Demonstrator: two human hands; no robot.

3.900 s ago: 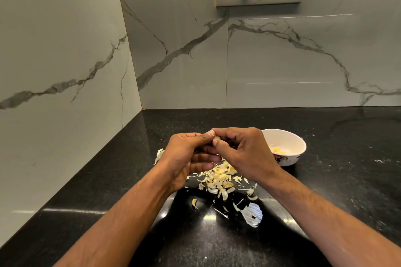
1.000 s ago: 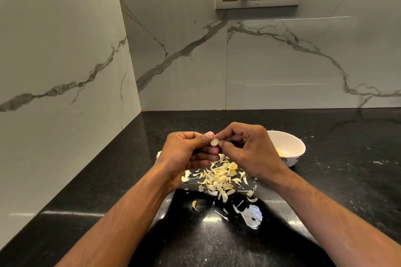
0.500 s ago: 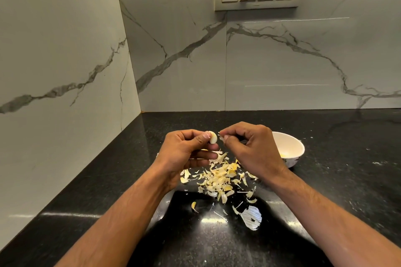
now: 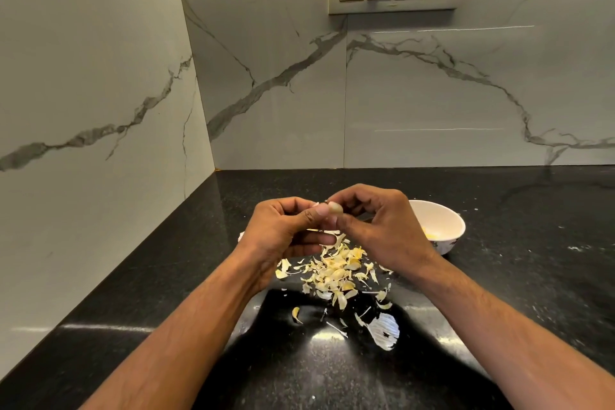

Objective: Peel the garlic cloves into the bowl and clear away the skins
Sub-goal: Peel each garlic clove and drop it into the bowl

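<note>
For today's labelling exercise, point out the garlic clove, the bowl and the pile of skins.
garlic clove (image 4: 335,208): head view, its pale exposed top.
bowl (image 4: 442,210): head view, far inner wall.
pile of skins (image 4: 332,271): head view, middle of the heap.

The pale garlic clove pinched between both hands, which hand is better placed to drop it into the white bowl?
Probably the right hand: the white bowl sits just behind it, while the left hand is farther away. Both pinch the pale garlic clove.

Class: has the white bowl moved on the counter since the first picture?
No. The white bowl sits at the same spot on the black counter, right of the pile of skins; only the camera shifted slightly.
</note>
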